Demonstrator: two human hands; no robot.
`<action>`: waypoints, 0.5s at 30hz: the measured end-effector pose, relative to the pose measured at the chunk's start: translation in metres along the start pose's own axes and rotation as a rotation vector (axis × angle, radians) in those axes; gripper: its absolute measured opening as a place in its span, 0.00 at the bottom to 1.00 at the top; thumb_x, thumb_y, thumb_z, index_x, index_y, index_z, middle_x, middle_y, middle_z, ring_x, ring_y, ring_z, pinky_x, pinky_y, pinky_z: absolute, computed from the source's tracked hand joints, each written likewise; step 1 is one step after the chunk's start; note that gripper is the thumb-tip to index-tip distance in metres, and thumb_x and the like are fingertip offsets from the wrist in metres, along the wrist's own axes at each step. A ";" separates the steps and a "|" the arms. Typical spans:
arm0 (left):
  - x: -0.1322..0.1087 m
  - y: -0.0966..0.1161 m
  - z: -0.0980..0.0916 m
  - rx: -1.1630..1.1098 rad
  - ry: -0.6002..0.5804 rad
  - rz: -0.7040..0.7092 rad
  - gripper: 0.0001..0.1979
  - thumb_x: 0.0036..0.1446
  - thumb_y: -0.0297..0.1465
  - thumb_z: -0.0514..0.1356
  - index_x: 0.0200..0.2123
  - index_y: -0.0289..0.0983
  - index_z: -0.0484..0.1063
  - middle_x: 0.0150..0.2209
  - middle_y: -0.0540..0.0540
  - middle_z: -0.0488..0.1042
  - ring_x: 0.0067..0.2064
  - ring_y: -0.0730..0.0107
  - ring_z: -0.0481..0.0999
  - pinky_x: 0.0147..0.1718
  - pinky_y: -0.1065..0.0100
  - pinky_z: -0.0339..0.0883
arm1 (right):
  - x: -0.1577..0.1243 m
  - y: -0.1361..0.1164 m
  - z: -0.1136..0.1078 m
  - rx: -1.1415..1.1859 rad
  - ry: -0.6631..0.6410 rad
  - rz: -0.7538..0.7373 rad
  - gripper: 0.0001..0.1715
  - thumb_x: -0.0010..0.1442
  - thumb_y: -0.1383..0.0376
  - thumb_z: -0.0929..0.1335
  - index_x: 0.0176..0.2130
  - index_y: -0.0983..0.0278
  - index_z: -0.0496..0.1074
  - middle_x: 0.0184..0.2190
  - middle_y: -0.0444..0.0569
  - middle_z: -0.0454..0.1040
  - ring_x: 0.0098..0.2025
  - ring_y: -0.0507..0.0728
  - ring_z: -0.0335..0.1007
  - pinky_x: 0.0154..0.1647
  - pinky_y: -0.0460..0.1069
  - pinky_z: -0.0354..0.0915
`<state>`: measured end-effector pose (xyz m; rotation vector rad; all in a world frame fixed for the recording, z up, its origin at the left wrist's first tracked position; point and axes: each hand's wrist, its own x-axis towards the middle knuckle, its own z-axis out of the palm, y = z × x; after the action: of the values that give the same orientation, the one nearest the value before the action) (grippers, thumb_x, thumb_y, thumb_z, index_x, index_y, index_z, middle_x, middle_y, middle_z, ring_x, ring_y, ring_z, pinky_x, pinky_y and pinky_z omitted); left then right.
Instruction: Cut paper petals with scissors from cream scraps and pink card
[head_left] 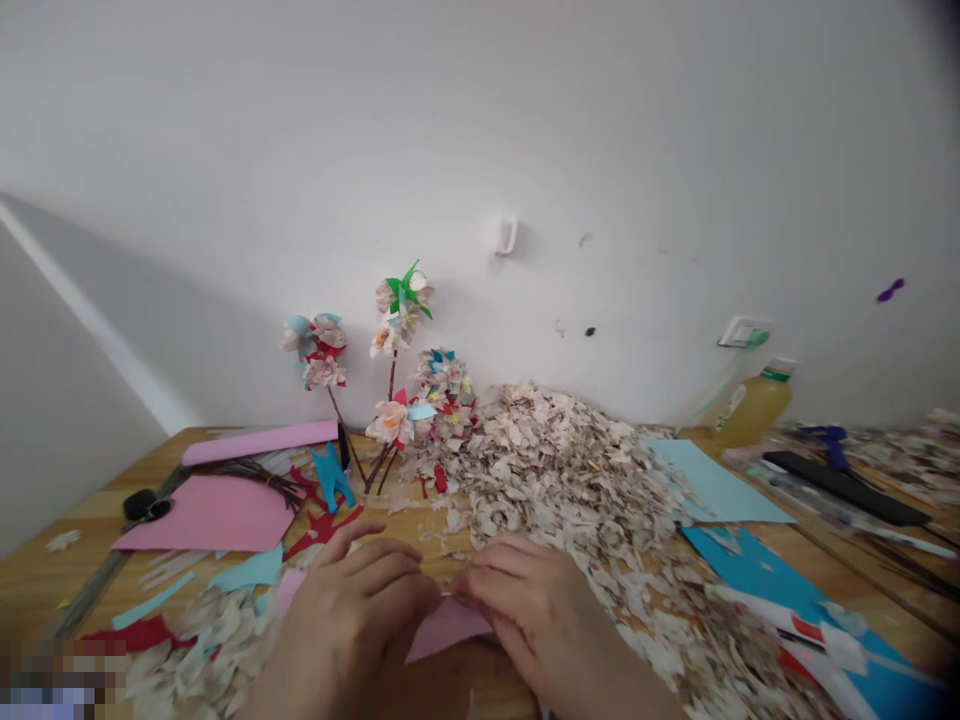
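My left hand (360, 600) and my right hand (525, 610) are close together at the front middle of the wooden table. A piece of pink paper (450, 627) shows between them, its upper edge at the fingertips of both hands. The fingers of my right hand are bent and pressed together on the paper. On my left hand the fingers curl inward toward the same edge, and the index finger is raised; the fingertips are partly hidden. Behind the hands lies a large heap of pale petal-like flakes (555, 450).
Flower branches (392, 370) lean by the wall. At left lie pink sheets (217, 515), a blue clip (331, 478), twigs and red scraps. Right are a light blue sheet (720, 482), a blue sheet (750, 570), a glue tube (810, 632) and a yellow bottle (756, 405).
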<state>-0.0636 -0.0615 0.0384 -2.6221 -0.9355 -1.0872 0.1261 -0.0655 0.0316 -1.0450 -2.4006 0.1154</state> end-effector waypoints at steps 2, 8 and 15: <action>-0.001 -0.003 -0.002 -0.019 -0.026 -0.055 0.07 0.52 0.25 0.56 0.29 0.42 0.71 0.27 0.55 0.76 0.32 0.72 0.75 0.43 0.63 0.59 | 0.002 0.001 -0.004 0.005 0.001 -0.008 0.12 0.58 0.74 0.61 0.31 0.64 0.71 0.27 0.46 0.72 0.32 0.54 0.65 0.31 0.48 0.60; -0.004 -0.013 -0.010 -0.034 -0.081 -0.110 0.06 0.53 0.27 0.56 0.30 0.44 0.71 0.29 0.56 0.77 0.33 0.73 0.75 0.44 0.64 0.59 | 0.006 0.008 -0.020 0.044 0.002 -0.012 0.13 0.60 0.71 0.61 0.35 0.62 0.73 0.30 0.44 0.75 0.35 0.53 0.65 0.35 0.47 0.60; -0.007 -0.023 -0.016 -0.016 -0.101 -0.186 0.06 0.54 0.31 0.55 0.27 0.43 0.72 0.28 0.52 0.77 0.32 0.69 0.75 0.36 0.65 0.65 | -0.003 0.026 -0.037 0.052 0.061 0.019 0.13 0.59 0.72 0.61 0.35 0.62 0.73 0.32 0.46 0.76 0.36 0.54 0.66 0.36 0.48 0.62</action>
<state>-0.0907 -0.0524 0.0429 -2.6675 -1.2182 -1.0123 0.1631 -0.0545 0.0549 -1.0325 -2.3214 0.1499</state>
